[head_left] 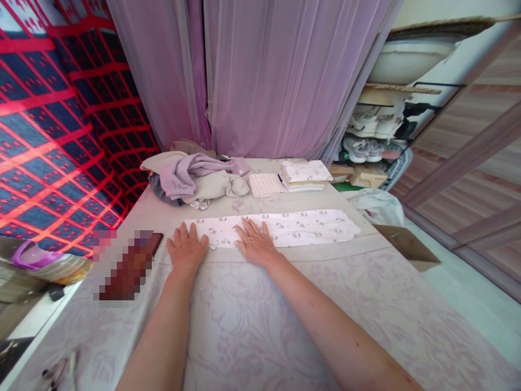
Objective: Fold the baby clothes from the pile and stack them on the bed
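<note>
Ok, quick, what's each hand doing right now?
Left hand: open, palm down at the cloth's left end, gripping nothing.
Right hand: open, palm down on the cloth, gripping nothing.

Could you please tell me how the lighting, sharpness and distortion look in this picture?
In the head view, the red checked fabric at left looks brightly lit; pixel blocks mask most of a dark red object; wide-angle stretch seems to slant the wood-grained panels; small items at lower left look smeared; the left hand, right hand and white printed cloth are fairly clear.
</note>
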{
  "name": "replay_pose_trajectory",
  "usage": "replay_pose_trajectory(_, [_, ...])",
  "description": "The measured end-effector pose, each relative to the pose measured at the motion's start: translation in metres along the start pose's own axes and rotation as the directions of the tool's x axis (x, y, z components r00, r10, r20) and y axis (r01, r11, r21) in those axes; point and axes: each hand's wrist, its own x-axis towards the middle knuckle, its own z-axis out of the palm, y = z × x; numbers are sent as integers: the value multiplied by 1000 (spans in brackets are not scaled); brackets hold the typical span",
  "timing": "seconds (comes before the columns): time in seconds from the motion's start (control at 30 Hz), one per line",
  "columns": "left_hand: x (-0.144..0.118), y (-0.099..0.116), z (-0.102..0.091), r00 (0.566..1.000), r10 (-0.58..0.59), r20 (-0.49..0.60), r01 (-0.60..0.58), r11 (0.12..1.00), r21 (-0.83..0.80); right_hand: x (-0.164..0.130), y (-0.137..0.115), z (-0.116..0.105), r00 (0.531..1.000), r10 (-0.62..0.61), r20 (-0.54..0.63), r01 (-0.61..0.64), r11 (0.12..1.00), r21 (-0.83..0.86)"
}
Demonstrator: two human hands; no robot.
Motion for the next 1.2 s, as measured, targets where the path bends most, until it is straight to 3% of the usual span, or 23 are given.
replay_pose_trajectory(0.13, [0,-1,-3,1000,-9,9,9,1000,-15,-13,8,-1,1000,14,-25,-14,1000,-23])
replay_pose_trajectory(0.3, [1,-2,-5,999,-20,32,20,999,-25,-38,17,0,992,119,-40,-120,992,-33])
replay_pose_trajectory(0.53, [2,-3,-1,1000,-16,2,16,999,-31,-64,10,4,997,-26,-68,24,999,-29])
replay_pose_trajectory(0.97, [7,-9,0,998,-42,-52,39,998,-57,-64,5,4,999,-22,-26,24,998,54])
replay_pose_trajectory(1.2, [11,-24,-20,997,-58,-46,57,998,-22,-68,4,6,995,-9,-104,14,999,41])
